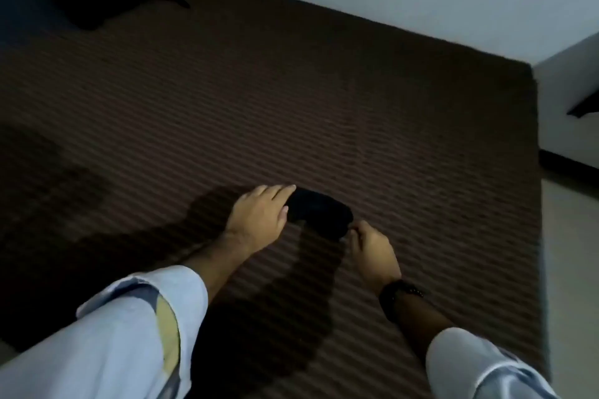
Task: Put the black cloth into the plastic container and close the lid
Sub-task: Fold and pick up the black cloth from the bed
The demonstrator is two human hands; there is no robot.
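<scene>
Black cloth (319, 212) lying bunched on striped carpet (356, 107). Left hand (259, 220) resting flat on its left end, fingers spread, not gripping. Right hand (372, 253) pinching right edge. Soft, light, floppy (likely unfolding if lifted single-handed); gathering both ends looks safest. Container not visible.

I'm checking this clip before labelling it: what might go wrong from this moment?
The black cloth is only touched at its ends by the left hand and right hand, so it may sag or slip when lifted. It also blends into the dim striped carpet. No plastic container is in view.
</scene>
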